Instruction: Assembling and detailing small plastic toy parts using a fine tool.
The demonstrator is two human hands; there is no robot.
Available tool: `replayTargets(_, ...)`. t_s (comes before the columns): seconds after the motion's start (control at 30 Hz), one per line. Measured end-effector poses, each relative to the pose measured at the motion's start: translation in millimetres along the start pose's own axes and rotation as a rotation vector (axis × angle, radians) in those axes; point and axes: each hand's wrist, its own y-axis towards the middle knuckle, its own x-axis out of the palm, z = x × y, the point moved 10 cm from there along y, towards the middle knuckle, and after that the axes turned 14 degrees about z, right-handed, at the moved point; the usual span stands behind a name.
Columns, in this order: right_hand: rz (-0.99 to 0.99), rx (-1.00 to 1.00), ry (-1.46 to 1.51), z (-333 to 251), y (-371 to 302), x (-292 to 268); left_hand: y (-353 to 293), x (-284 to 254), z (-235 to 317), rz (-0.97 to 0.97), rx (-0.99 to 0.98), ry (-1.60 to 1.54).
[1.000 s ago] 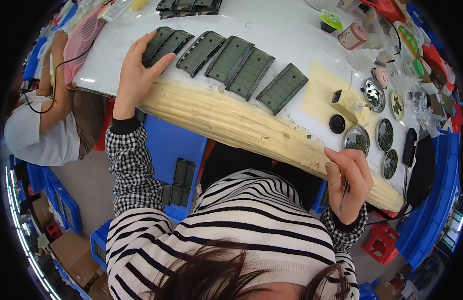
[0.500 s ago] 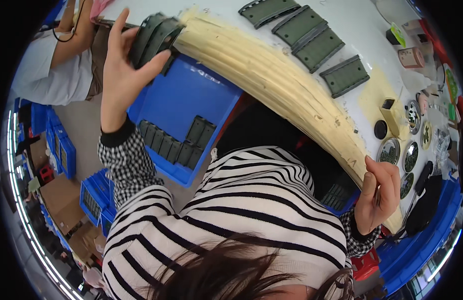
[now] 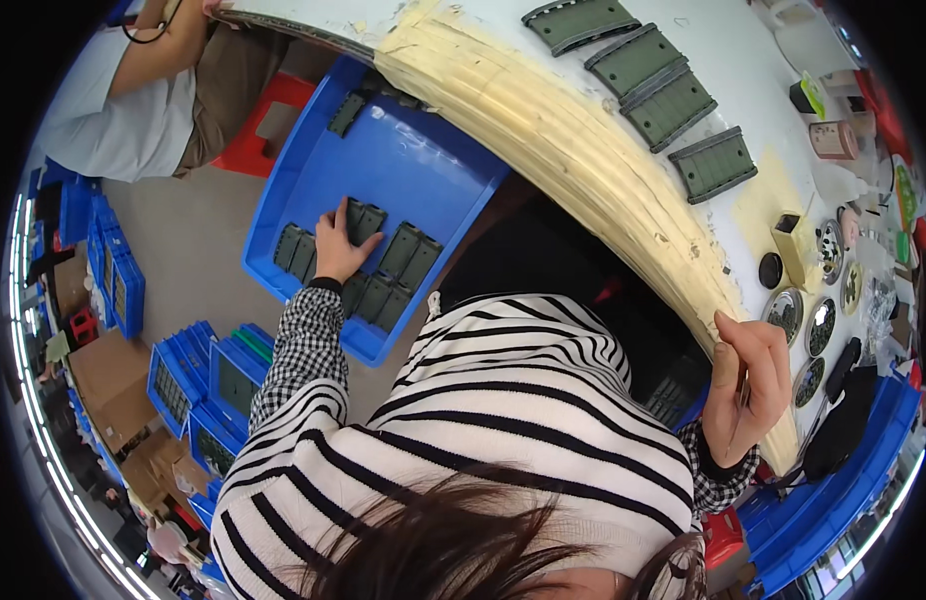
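Running this remotely, I'm seeing the left hand (image 3: 340, 254) spreading its thumb and fingers around some dark green panels (image 3: 365, 218) in the blue bin (image 3: 423, 160) (can't tell if it's gripping). Neighbouring panels (image 3: 411, 256) are sitting close, so a sideways bump could be scuffing them. The right hand (image 3: 755, 392) is pinching what looks like a thin tool (image 3: 743, 388); loosening fingers could be dropping it.

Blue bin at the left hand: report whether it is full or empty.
Neither: the blue bin is partly filled. Green pieces lie around the left hand, and its bottom shows beyond them.
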Motion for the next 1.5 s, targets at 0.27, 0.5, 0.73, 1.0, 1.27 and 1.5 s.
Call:
replayTargets(0.27,0.033,0.087,-0.007,10,1,-5,94,-124,146,0.556,0.151,-0.331)
replayTargets(0.5,0.016,0.042,0.002,0,3,-9,156,-158,409,0.411,0.577,-0.366)
replayTargets(0.73,0.045,0.117,-0.032,23,-9,-22,168,-132,423,0.293,0.589,-0.267)
replayTargets(1.0,0.022,0.092,0.051,21,-3,-11,164,-137,422,0.4,0.74,-0.351)
replayTargets(1.27,0.018,0.107,0.033,29,-9,-17,172,-141,420,0.298,0.733,-0.438)
replayTargets(1.5,0.004,0.09,0.05,27,-10,-13,176,-150,412,0.361,0.756,-0.36)
